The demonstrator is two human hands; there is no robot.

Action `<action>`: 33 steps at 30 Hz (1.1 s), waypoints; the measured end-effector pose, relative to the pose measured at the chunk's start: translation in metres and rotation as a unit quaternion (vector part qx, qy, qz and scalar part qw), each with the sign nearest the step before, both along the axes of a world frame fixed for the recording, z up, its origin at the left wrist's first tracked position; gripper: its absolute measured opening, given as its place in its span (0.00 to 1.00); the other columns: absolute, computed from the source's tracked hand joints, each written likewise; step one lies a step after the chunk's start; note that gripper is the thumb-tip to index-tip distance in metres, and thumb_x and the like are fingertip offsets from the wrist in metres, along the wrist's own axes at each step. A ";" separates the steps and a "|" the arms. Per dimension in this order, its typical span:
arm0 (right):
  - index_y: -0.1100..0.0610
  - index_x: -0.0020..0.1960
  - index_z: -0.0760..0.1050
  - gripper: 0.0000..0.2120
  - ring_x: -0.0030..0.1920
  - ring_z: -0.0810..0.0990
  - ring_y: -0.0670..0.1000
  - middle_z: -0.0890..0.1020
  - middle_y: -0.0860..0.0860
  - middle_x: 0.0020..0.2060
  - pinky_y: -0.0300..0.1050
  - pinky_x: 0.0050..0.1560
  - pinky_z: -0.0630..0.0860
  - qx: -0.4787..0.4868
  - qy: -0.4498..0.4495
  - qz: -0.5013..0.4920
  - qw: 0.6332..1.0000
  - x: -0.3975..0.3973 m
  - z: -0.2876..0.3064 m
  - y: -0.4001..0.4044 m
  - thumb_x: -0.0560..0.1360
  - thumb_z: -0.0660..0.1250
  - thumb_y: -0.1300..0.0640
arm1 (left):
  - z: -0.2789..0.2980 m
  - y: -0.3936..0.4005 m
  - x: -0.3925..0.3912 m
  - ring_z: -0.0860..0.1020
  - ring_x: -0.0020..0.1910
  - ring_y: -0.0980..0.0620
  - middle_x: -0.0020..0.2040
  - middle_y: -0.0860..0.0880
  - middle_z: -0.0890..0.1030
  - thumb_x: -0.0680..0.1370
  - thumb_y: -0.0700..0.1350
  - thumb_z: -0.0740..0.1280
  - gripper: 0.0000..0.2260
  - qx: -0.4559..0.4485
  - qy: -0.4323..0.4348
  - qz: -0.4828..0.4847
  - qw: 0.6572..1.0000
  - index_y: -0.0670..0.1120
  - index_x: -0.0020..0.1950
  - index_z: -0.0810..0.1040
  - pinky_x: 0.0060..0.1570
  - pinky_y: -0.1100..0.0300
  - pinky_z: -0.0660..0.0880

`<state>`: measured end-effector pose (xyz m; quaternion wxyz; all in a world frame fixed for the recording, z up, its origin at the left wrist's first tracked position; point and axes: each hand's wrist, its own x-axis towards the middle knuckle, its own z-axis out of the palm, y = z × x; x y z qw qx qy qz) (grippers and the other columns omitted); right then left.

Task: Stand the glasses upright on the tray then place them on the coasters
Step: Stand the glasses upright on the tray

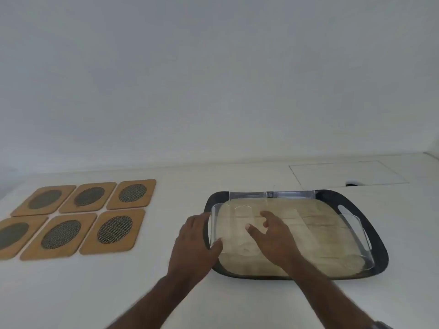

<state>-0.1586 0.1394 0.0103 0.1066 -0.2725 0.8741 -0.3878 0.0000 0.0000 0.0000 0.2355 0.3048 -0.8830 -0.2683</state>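
A black tray [377, 245] with a beige mat holds several clear glasses lying on their sides. One glass [215, 224] lies along the tray's left edge. My left hand [194, 243] is at it, fingers on its outer side and thumb over its near end, and the glass still lies flat. A second glass [242, 224] lies beside it. My right hand [273, 236] hovers over that one with fingers spread. Two more glasses [247, 195] [292, 194] lie along the back edge and another glass [356, 238] lies at the right. Several wooden coasters [116, 231] with mesh centres lie to the left.
Everything sits on a white table [166, 293] that ends at a white wall behind. The coasters form two rows near the table's left edge. A thin rectangular outline [344, 173] with a small dark opening marks the table at the back right.
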 end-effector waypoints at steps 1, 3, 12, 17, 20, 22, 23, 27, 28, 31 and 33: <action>0.52 0.71 0.67 0.30 0.61 0.74 0.52 0.76 0.53 0.63 0.47 0.59 0.71 0.001 -0.017 -0.007 1.000 0.001 -0.003 -0.001 0.73 0.66 0.39 | -0.002 0.002 -0.001 0.71 0.61 0.58 0.67 0.57 0.70 0.74 0.55 0.72 0.29 0.019 0.004 -0.009 1.000 0.55 0.73 0.66 0.59 0.64 0.69; 0.52 0.71 0.66 0.32 0.63 0.74 0.53 0.75 0.53 0.65 0.50 0.62 0.71 0.015 -0.033 -0.020 0.999 0.003 -0.011 -0.003 0.73 0.65 0.38 | -0.006 0.005 -0.004 0.75 0.57 0.58 0.63 0.60 0.70 0.74 0.52 0.72 0.26 0.045 0.015 -0.017 0.999 0.56 0.70 0.68 0.56 0.62 0.75; 0.55 0.71 0.64 0.37 0.62 0.75 0.56 0.76 0.53 0.64 0.51 0.60 0.73 0.043 -0.082 -0.048 0.995 0.014 -0.032 -0.014 0.71 0.64 0.33 | -0.023 0.008 -0.024 0.71 0.57 0.60 0.70 0.55 0.68 0.76 0.48 0.70 0.20 0.018 -0.001 -0.041 0.999 0.55 0.68 0.73 0.54 0.65 0.71; 0.55 0.70 0.63 0.40 0.61 0.74 0.56 0.77 0.53 0.61 0.53 0.60 0.75 0.057 -0.061 -0.045 0.995 0.019 -0.034 -0.017 0.68 0.67 0.33 | -0.030 0.008 -0.023 0.74 0.64 0.51 0.72 0.53 0.67 0.76 0.49 0.69 0.20 0.020 -0.016 -0.027 0.999 0.55 0.68 0.73 0.58 0.59 0.76; 0.54 0.69 0.63 0.39 0.58 0.76 0.55 0.77 0.52 0.60 0.53 0.57 0.77 0.054 -0.057 -0.045 0.996 0.022 -0.035 -0.016 0.67 0.69 0.35 | -0.031 0.009 -0.025 0.74 0.65 0.51 0.74 0.53 0.66 0.76 0.50 0.70 0.21 0.012 -0.026 -0.031 0.999 0.55 0.69 0.73 0.59 0.56 0.77; 0.54 0.70 0.63 0.38 0.57 0.76 0.54 0.77 0.52 0.59 0.52 0.56 0.77 0.043 -0.059 -0.052 0.996 0.022 -0.036 -0.014 0.66 0.70 0.38 | -0.029 0.009 -0.028 0.73 0.67 0.50 0.75 0.53 0.65 0.76 0.51 0.70 0.22 0.006 -0.036 -0.024 0.999 0.55 0.70 0.72 0.62 0.55 0.74; 0.54 0.70 0.62 0.39 0.57 0.76 0.54 0.77 0.52 0.59 0.50 0.57 0.76 0.035 -0.055 -0.060 0.996 0.022 -0.037 -0.013 0.66 0.71 0.40 | -0.028 0.011 -0.030 0.72 0.68 0.50 0.75 0.52 0.66 0.76 0.52 0.70 0.23 -0.004 -0.043 -0.016 0.999 0.54 0.70 0.72 0.64 0.54 0.72; 0.54 0.71 0.64 0.37 0.56 0.74 0.53 0.74 0.52 0.58 0.42 0.52 0.68 -0.033 -0.014 -0.105 0.994 0.019 -0.031 -0.002 0.66 0.73 0.45 | -0.023 0.018 -0.035 0.66 0.73 0.46 0.73 0.47 0.70 0.74 0.60 0.67 0.28 -0.104 -0.096 0.033 0.989 0.51 0.71 0.70 0.70 0.48 0.62; 0.53 0.70 0.66 0.35 0.55 0.74 0.53 0.74 0.51 0.56 0.42 0.50 0.67 -0.052 -0.001 -0.116 0.992 0.017 -0.028 0.000 0.66 0.73 0.46 | -0.021 0.019 -0.037 0.64 0.73 0.45 0.73 0.47 0.70 0.73 0.62 0.66 0.30 -0.119 -0.111 0.041 0.986 0.51 0.72 0.69 0.70 0.48 0.61; 0.52 0.67 0.69 0.32 0.52 0.75 0.52 0.72 0.48 0.52 0.43 0.48 0.69 -0.100 0.045 -0.130 0.985 0.010 -0.016 0.006 0.66 0.74 0.49 | -0.021 0.021 -0.043 0.63 0.73 0.46 0.74 0.48 0.67 0.72 0.68 0.62 0.35 -0.134 -0.151 0.052 0.978 0.52 0.75 0.63 0.69 0.50 0.60; 0.52 0.67 0.69 0.32 0.52 0.75 0.51 0.72 0.46 0.52 0.44 0.50 0.70 -0.126 0.070 -0.131 0.981 0.005 -0.008 0.012 0.65 0.75 0.49 | -0.022 0.022 -0.047 0.63 0.73 0.46 0.75 0.48 0.64 0.72 0.70 0.61 0.38 -0.127 -0.164 0.051 0.977 0.52 0.76 0.60 0.69 0.50 0.60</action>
